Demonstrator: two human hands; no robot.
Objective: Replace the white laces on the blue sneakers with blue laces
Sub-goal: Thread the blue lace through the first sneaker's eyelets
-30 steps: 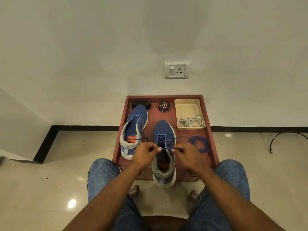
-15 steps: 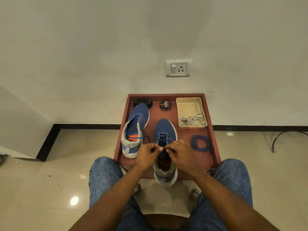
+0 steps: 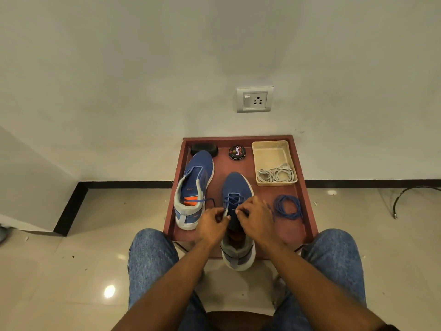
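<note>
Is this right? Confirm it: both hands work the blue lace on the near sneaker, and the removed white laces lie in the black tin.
Not quite. The head view shows the white laces in the beige tray, not the black tin. The rest holds: left hand and right hand work the blue lace on the near sneaker.
</note>
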